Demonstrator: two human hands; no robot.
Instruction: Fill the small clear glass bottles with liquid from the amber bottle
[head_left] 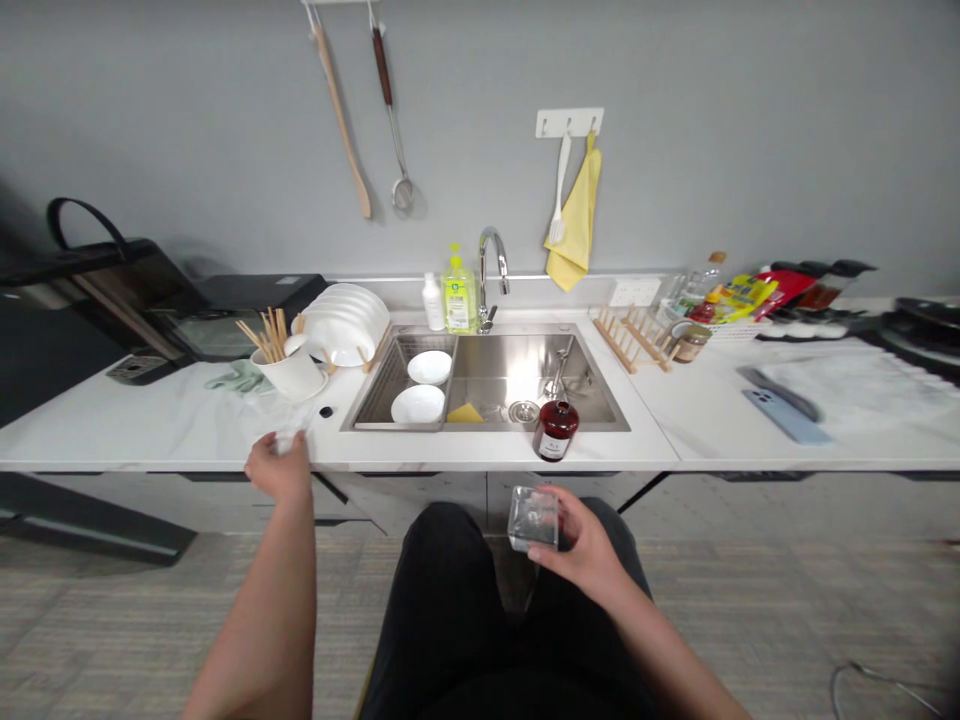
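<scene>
My right hand (577, 540) grips a clear square glass container (531, 520) over my lap, in front of the counter's edge. At the front edge of the counter, left of the sink, my left hand (279, 470) is closed with its fingertips pinching a thin see-through piece (285, 440) that looks like plastic film; its outline is blurred. A small black cap (325, 412) lies on the counter just beyond that hand. An uncapped dark red-brown bottle (556, 432) with a white label stands upright at the sink's front rim, beyond the glass container.
The steel sink (480, 425) holds white bowls (418, 405), beneath a faucet (487, 270). To the left are a chopstick holder (289, 375) and a rack of white plates (349, 315). A phone (784, 415), a jar (691, 345) and a wooden rack (634, 338) are on the right.
</scene>
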